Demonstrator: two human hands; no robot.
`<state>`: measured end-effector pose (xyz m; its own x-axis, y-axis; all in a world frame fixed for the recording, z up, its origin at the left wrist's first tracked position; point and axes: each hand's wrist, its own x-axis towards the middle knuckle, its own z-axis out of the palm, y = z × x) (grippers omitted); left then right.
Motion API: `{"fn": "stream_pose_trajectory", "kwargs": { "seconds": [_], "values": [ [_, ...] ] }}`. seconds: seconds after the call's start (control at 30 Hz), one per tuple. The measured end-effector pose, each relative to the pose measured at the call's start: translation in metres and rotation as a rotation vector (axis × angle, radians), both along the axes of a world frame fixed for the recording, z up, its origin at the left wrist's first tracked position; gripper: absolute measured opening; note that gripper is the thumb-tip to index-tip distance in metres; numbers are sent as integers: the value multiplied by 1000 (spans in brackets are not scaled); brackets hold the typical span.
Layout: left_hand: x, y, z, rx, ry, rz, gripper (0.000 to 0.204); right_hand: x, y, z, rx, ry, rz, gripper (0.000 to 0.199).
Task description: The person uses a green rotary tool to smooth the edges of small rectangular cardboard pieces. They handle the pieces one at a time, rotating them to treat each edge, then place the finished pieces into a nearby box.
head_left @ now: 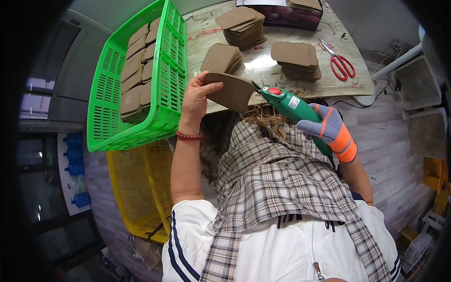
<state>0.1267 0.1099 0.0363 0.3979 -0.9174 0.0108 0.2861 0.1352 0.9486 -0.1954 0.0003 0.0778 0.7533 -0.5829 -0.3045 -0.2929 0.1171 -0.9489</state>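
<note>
The left hand (195, 96), bare, with a red bracelet (189, 136) at the wrist, is just right of the green basket (176, 94). It pinches one brown sheet (230, 91) by the near-left corner, thumb on top and fingers beneath. The sheet has rounded corners and sits to the right of the green basket, tilted above the near edge of the table (260, 68).

The right hand (331, 127), in a grey and orange glove, is well to the right of the green basket. It is wrapped around the body of a green cutter (293, 105) with a red switch. The cutter's tip points back toward the green basket and lies just beside the sheet's right edge; whether they touch I cannot tell.

Inside the green basket, brown stacks (134, 68) stand packed in rows. To its right, on the table, are a tall pile (242, 30), a leaning pile (221, 58) and, farther right, a third pile (296, 56). Red-handled scissors (343, 66) lie farthest right of it, and a dark box (291, 19) stands beyond the tall pile. Below the green basket is a yellow basket (124, 188). Thin brown scraps (272, 123) lie right of it, on a checked apron (277, 178).
</note>
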Motion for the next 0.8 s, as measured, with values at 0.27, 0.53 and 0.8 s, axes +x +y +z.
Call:
{"fn": "stream_pose_trajectory", "kwargs": {
  "seconds": [0.27,0.53,0.8],
  "values": [
    [-1,2,7,56,-34,-95,21,1,3,-1,-41,10,34,42],
    [-24,-8,18,205,-143,-309,17,3,7,2,-125,37,45,43],
    [-47,-25,29,339,-254,-546,39,4,6,0,-124,9,33,44]
  ]
}}
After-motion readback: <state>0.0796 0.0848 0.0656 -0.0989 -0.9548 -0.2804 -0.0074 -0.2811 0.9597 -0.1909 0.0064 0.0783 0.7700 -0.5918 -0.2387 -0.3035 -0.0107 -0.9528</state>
